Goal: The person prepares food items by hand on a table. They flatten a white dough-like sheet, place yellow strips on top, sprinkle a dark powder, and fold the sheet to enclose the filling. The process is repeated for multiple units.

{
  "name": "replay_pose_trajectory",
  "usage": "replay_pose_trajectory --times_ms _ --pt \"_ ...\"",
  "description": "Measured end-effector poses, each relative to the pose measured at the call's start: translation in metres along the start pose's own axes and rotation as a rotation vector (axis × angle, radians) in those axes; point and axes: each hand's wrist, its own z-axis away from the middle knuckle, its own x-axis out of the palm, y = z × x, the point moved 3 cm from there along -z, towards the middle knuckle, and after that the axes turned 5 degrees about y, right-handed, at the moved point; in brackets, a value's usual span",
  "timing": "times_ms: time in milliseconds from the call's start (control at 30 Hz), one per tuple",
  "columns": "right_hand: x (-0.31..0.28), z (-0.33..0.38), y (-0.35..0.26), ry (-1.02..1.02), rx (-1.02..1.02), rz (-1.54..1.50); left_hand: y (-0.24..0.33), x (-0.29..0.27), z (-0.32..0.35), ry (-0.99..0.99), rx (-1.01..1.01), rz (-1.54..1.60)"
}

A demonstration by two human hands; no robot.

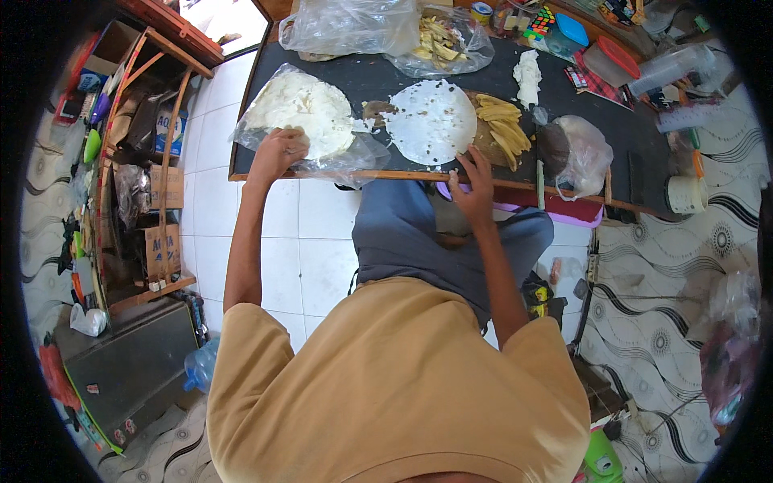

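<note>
A stack of thin round cream-white wrappers lies on an opened clear plastic bag at the left of the dark table. My left hand is at the stack's near left edge, its fingers curled and pinching the rim of a wrapper. Right of the stack is a flat white disc with dark and pale flecks; I cannot tell whether it is a plate or a sheet. My right hand rests by the disc's near right rim at the table edge, fingers apart, holding nothing. Beside it, long yellow banana slices lie on a brown board.
At the back sit a large clear plastic bag and a bag of yellow peels. Farther right are a crumpled white bag, a tied plastic bag, a puzzle cube and lidded tubs. A wooden shelf stands left.
</note>
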Motion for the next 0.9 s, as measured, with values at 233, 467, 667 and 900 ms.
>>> replay_pose_trajectory --times_ms 233,467,667,900 --pt "-0.001 0.0 -0.002 0.002 0.023 0.02 0.016 -0.013 -0.002 -0.001 -0.032 0.011" --pt "0.0 -0.001 -0.004 0.028 -0.008 0.011 -0.009 -0.012 0.003 0.049 0.039 0.029" --pt "0.0 -0.003 -0.011 0.025 -0.013 0.029 0.007 -0.037 -0.004 0.146 -0.074 0.14" --pt "0.021 -0.051 -0.055 0.151 -0.173 -0.091 0.009 -0.047 -0.022 0.231 -0.198 0.41"
